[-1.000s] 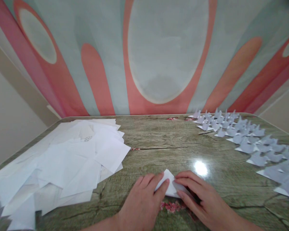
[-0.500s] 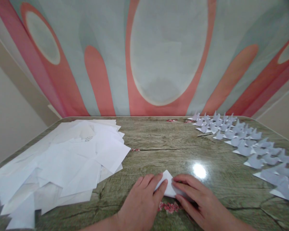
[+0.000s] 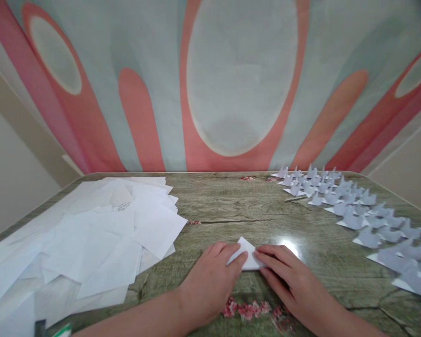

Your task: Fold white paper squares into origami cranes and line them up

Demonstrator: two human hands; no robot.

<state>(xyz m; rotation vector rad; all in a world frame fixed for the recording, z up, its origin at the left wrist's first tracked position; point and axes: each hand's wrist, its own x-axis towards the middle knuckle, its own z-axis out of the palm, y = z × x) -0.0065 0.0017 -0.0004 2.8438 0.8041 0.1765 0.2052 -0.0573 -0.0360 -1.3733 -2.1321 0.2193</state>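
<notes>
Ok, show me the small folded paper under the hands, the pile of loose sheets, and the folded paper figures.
folded paper [image 3: 244, 250], head view, its exposed upper tip.
pile of loose sheets [image 3: 91, 234], head view, middle of the pile.
folded paper figures [image 3: 352, 206], head view, middle of the group.

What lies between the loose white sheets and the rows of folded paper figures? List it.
In the head view: bare wood-grain table, and nearer the camera the small folded paper pressed flat under the left hand and right hand.

Small white folded paper [image 3: 247, 255], flat on table [image 3: 231, 206]
</notes>
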